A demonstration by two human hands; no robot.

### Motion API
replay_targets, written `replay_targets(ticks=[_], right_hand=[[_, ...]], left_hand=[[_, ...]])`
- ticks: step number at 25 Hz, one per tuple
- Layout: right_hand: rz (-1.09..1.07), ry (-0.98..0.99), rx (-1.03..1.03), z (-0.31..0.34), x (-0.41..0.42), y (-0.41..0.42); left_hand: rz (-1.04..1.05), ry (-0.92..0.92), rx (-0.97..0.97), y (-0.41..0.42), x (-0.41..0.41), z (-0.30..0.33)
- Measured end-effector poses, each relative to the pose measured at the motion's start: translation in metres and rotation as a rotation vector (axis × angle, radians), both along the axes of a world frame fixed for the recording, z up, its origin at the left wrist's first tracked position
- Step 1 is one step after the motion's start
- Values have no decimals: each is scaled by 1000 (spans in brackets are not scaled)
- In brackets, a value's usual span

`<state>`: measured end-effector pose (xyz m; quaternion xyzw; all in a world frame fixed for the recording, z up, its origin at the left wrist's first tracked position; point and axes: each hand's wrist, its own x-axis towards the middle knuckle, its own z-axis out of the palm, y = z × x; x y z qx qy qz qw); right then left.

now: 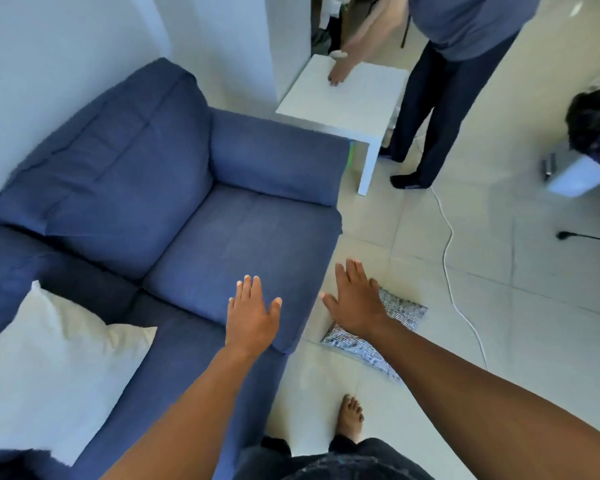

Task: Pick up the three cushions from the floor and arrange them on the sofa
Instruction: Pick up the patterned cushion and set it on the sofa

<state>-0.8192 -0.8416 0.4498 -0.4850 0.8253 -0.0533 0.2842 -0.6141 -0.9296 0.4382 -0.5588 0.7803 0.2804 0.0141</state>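
Observation:
A blue sofa (194, 216) fills the left of the head view. A white cushion (52, 368) leans on its near seat at the lower left. A black-and-white patterned cushion (400, 308) lies flat on the tiled floor just right of the sofa's front edge. My right hand (355, 301) hovers over that cushion with fingers spread, hiding its middle; whether it touches is unclear. My left hand (253, 315) is stretched out flat above the sofa's seat, holding nothing. No third cushion is visible.
A small white side table (371, 105) stands beyond the sofa's arm, with a standing person (458, 64) resting a hand on it. A white cable (452, 271) runs across the floor to the right. Another person's head (594, 126) shows at the right edge. My bare foot (350, 417) stands below.

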Motion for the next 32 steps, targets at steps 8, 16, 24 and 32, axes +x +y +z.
replay_targets(ticks=[8,16,24,32], right_hand=[[-323,-53,31,-25,-108,103],[-551,-84,86,-56,-166,118],[-689,-197,144,-167,-222,101],[-616,-268,236,-398,-264,87]], left_hand=[[-340,-43,77,37,-140,-14],[-546,-124,154,8,-233,-62],[-533,-258,260,-16,-306,-163],[-420,-350,366,-23,-361,-386]])
